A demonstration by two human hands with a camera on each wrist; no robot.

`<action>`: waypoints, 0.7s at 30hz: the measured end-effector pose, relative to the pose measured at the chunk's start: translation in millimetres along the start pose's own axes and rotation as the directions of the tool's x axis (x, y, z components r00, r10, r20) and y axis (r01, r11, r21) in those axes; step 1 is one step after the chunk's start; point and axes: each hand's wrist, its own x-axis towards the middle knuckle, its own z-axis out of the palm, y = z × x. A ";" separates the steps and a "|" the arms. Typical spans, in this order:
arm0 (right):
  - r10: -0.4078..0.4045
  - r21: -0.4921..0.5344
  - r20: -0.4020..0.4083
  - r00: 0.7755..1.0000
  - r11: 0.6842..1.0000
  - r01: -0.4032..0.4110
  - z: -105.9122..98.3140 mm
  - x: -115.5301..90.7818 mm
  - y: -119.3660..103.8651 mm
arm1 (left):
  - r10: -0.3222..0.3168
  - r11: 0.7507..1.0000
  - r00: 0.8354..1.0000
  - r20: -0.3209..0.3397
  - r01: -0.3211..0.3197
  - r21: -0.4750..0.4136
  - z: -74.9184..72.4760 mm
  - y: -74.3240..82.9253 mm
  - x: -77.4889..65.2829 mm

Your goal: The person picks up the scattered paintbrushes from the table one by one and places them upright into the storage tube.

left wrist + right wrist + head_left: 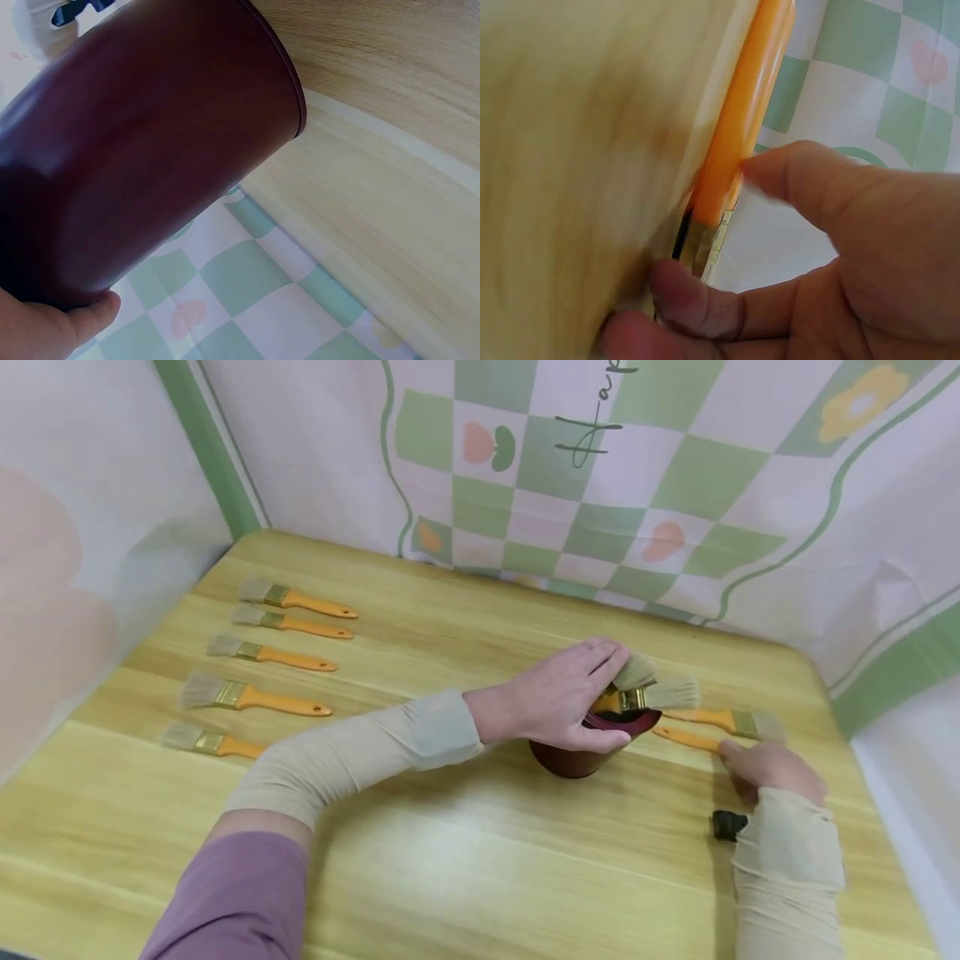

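Observation:
My left hand (566,697) grips a dark red cylindrical cup (573,760) near its rim, the thumb on the near side and the fingers over the far side. The cup's smooth wall (157,135) fills much of the left wrist view. Paintbrushes with orange handles and pale bristles (673,693) stick out of it, leaning right. At the cup's right, my right hand (776,770) pinches a paintbrush (686,740) lying low at the table, thumb at the orange handle (739,127) and fingers by the metal ferrule. Its bristles are hidden by the hand.
Another paintbrush (701,717) lies just behind the one at my right hand. Several more paintbrushes (281,700) lie in a column at the table's left, the nearest partly behind my left arm. A checkered curtain (555,460) hangs behind the wooden table (450,860).

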 end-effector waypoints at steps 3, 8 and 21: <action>0.011 -0.001 -0.012 1.000 1.000 -0.011 -1.5 2.6 -2.4 | -0.009 1.000 1.000 0.004 0.009 0.000 -1.0 1.2 0.7; 0.038 -0.010 -0.025 0.999 0.999 -0.039 -5.3 7.8 -5.7 | -0.017 1.000 1.000 -0.003 0.017 0.018 -2.1 2.1 0.6; -0.103 0.202 0.086 0.991 0.976 0.084 -8.3 13.4 16.9 | -0.009 1.000 1.000 -0.025 0.010 0.016 -5.7 0.1 2.9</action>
